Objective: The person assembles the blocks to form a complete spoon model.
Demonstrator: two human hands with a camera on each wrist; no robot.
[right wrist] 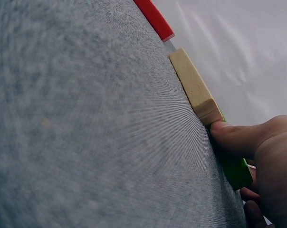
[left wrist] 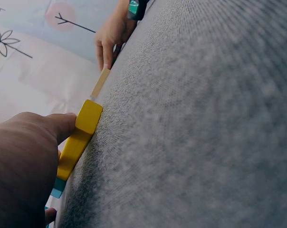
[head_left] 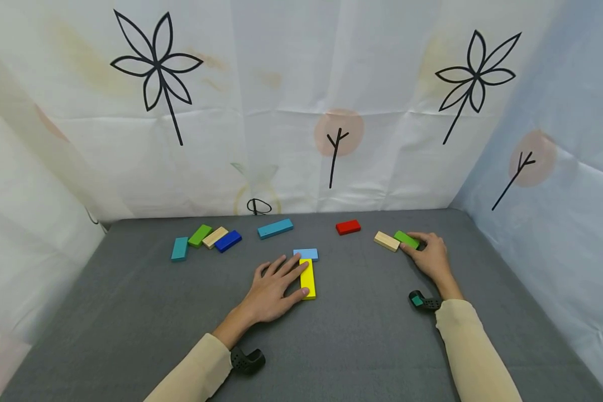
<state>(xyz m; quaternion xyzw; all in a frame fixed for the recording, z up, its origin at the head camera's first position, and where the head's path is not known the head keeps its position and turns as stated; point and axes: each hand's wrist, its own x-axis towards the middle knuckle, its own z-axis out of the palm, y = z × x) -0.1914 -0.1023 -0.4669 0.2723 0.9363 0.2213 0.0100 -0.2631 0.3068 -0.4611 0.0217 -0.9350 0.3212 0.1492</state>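
Observation:
My left hand (head_left: 271, 293) lies with spread, fairly straight fingers over a yellow block (head_left: 309, 279). Its thumb and index fingertip touch the yellow block, and another fingertip reaches the light blue block (head_left: 309, 254) at its far end. In the left wrist view the thumb presses against the side of the yellow block (left wrist: 79, 142). On the right, my right hand (head_left: 430, 257) pinches a green block (head_left: 406, 239) between thumb and fingers. The green block (right wrist: 236, 172) is partly hidden by the thumb in the right wrist view. Beside it lies a plain wooden block (head_left: 386, 241).
A red block (head_left: 348, 227) and a blue block (head_left: 275, 228) lie farther back on the grey cloth (head_left: 352, 346). At the left sit a teal block (head_left: 179, 249), a green block (head_left: 200, 235), a wooden block (head_left: 215, 238) and a dark blue block (head_left: 228, 241). Printed curtains stand behind.

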